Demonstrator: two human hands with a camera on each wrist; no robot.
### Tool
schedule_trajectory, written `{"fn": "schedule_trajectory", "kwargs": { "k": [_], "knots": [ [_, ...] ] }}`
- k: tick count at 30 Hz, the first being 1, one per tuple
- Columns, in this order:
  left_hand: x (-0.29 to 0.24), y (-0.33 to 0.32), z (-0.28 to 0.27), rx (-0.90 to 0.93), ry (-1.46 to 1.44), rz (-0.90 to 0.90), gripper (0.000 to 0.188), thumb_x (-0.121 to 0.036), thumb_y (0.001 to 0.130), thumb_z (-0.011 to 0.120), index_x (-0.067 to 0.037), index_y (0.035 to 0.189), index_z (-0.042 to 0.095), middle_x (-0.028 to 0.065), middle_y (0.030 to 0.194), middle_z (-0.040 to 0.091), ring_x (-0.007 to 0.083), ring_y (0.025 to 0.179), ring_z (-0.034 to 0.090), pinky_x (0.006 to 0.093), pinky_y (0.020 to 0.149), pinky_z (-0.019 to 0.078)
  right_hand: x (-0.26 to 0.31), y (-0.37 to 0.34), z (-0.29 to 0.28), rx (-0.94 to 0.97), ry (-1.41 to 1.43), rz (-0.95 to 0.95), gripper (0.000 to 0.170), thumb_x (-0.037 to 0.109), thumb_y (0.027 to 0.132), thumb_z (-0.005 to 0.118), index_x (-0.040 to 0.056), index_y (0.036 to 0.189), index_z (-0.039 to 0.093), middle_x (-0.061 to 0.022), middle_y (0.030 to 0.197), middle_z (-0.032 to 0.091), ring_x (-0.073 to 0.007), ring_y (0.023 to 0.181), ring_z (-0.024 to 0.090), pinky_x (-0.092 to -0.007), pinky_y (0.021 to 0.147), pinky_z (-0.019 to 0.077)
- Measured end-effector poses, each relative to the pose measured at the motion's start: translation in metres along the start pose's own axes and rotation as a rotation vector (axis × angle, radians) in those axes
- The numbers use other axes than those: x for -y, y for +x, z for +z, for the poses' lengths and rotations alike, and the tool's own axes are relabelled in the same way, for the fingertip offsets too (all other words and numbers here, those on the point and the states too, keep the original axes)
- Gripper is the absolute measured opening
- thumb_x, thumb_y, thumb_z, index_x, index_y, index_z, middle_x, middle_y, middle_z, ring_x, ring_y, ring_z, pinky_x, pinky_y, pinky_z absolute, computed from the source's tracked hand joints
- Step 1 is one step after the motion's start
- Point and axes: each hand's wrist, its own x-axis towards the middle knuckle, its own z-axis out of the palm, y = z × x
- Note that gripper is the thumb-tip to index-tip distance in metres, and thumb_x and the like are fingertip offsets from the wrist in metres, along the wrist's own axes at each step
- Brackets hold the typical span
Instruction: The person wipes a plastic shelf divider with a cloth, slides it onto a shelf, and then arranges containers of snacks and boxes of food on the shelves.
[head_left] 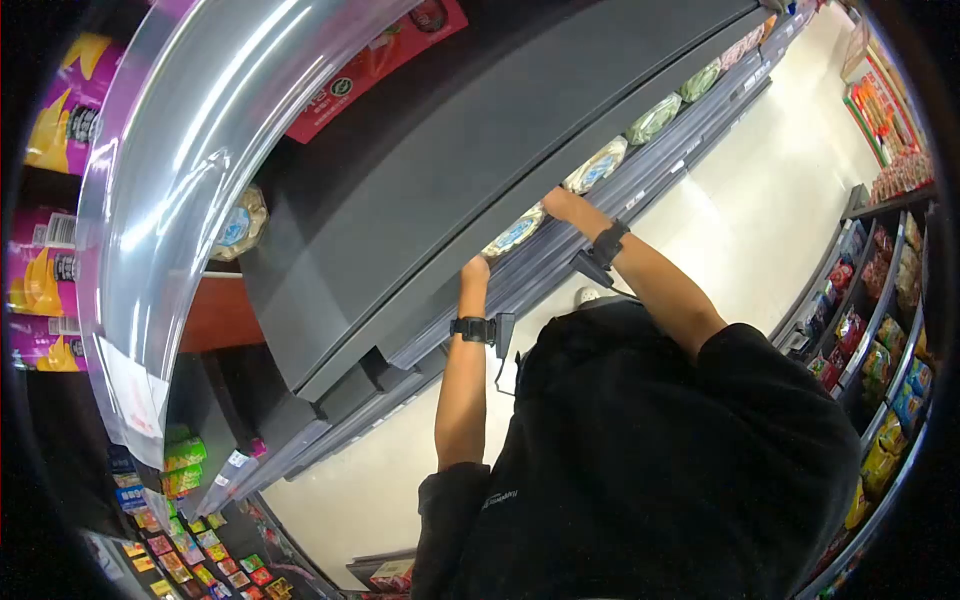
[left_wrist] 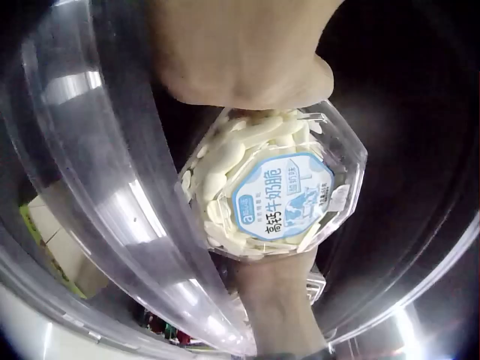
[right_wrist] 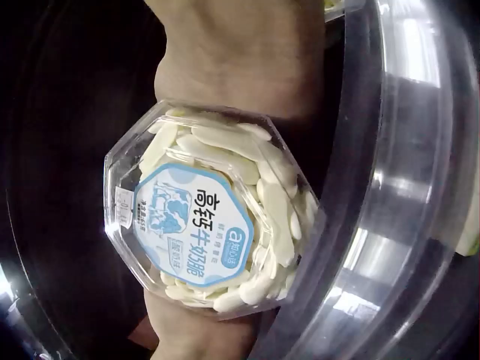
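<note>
A clear octagonal plastic tub (head_left: 515, 232) of white snack pieces, with a blue and white label, sits between my two hands at the front of a dark shelf. My left hand (head_left: 475, 270) is at its near left end, my right hand (head_left: 560, 203) at its far right end. In the left wrist view the tub (left_wrist: 277, 184) comes right up against the left hand (left_wrist: 244, 64). The right wrist view has the tub (right_wrist: 214, 210) close against the right hand (right_wrist: 240, 64). Fingers of both hands are hidden behind it, so I cannot tell their curl.
Another matching tub (head_left: 597, 165) and green packs (head_left: 655, 120) continue the row to the right. A clear plastic shelf guard (head_left: 640, 185) runs along the front. The broad grey shelf top (head_left: 400, 190) lies over the row. Behind is a pale aisle floor (head_left: 760, 190) and racks of snack bags (head_left: 880, 455).
</note>
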Motion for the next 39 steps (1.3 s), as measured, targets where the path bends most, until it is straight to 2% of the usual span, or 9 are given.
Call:
{"fn": "schedule_trajectory", "kwargs": {
  "k": [11,15,17,21,24,26,29,32,39],
  "knots": [
    [-0.033,-0.028,-0.057,-0.074,0.36,-0.02,0.044,-0.031,0.094,0.038,0.004,0.119,0.049,0.0204,0.127,0.048,0.0319,0.121,0.041,0.0369,0.101,0.0302,0.016,-0.048,-0.013,-0.127,-0.508,-0.203,0.041,0.023,0.088,0.05,-0.0035,0.119,0.048,-0.0201,0.118,0.052,-0.0281,0.109,0.051,-0.034,0.091,0.0392],
    [-0.097,-0.09,-0.093,0.247,0.194,-0.184,0.045,-0.03,0.095,0.039,-0.002,0.13,0.042,0.0184,0.134,0.041,0.0293,0.127,0.035,0.0359,0.104,0.0263,0.031,-0.088,0.009,-0.297,-0.954,-0.585,0.033,0.016,0.086,0.053,-0.001,0.114,0.053,-0.0221,0.115,0.054,-0.0345,0.104,0.054,-0.036,0.086,0.0426],
    [-0.092,-0.14,-0.116,0.33,0.234,0.12,0.043,-0.027,0.093,0.046,-0.003,0.129,0.043,0.0155,0.13,0.047,0.0282,0.123,0.042,0.0346,0.102,0.0302,0.067,-0.133,0.027,-0.031,-0.763,-0.329,0.025,0.008,0.086,0.051,-0.0008,0.108,0.058,-0.0177,0.111,0.059,-0.0275,0.106,0.055,-0.0314,0.089,0.0411],
    [-0.183,-0.179,-0.205,0.817,-0.213,-0.019,0.046,-0.025,0.093,0.046,0.001,0.131,0.04,0.0182,0.13,0.046,0.0278,0.123,0.042,0.0367,0.104,0.0286,0.12,-0.176,0.079,0.332,-0.506,-0.403,0.027,0.006,0.087,0.049,0.0004,0.112,0.057,-0.0127,0.111,0.06,-0.0212,0.107,0.055,-0.0305,0.09,0.041],
    [-0.198,-0.168,-0.27,0.448,-0.359,0.146,0.044,-0.025,0.092,0.045,0.005,0.125,0.044,0.0181,0.117,0.056,0.0271,0.112,0.053,0.0361,0.099,0.0356,0.148,-0.161,0.133,0.385,-0.323,-0.705,0.035,0.012,0.088,0.052,0.0021,0.122,0.049,-0.0158,0.118,0.055,-0.0255,0.106,0.055,-0.0324,0.088,0.043],
    [-0.221,-0.136,-0.287,0.072,-0.258,0.205,0.044,-0.026,0.092,0.045,0.004,0.125,0.045,0.0166,0.118,0.056,0.0281,0.112,0.052,0.0355,0.098,0.0367,0.157,-0.136,0.176,0.445,-0.195,-0.71,0.045,0.011,0.088,0.05,0.0029,0.131,0.038,-0.0098,0.136,0.04,-0.0191,0.125,0.036,-0.0333,0.1,0.0324],
    [-0.215,-0.072,-0.308,-0.262,-0.013,0.326,0.051,-0.024,0.09,0.048,0.0,0.134,0.035,0.0169,0.135,0.039,0.0255,0.126,0.038,0.0347,0.102,0.0316,0.182,-0.077,0.242,0.278,-0.277,-0.462,0.068,0.034,0.08,0.061,0.0029,0.134,0.033,-0.0179,0.128,0.046,-0.0294,0.116,0.046,-0.0398,0.097,0.0365],
    [-0.196,-0.014,-0.324,-0.183,-0.079,0.264,0.06,-0.02,0.089,0.048,-0.004,0.141,0.021,0.0147,0.145,0.022,0.0258,0.133,0.025,0.0366,0.107,0.0227,0.188,-0.001,0.289,0.136,-0.209,-0.763,0.072,0.037,0.08,0.06,0.003,0.136,0.029,-0.018,0.13,0.044,-0.0315,0.12,0.042,-0.0372,0.099,0.035],
    [-0.198,0.002,-0.317,0.012,-0.324,0.116,0.066,-0.023,0.091,0.045,-0.006,0.143,0.008,0.0117,0.148,0.015,0.0245,0.135,0.019,0.0384,0.11,0.015,0.187,0.009,0.308,0.295,0.011,-0.735,0.069,0.035,0.079,0.061,0.0039,0.134,0.032,-0.0181,0.13,0.044,-0.0307,0.12,0.043,-0.0345,0.1,0.0339]
  ]
}}
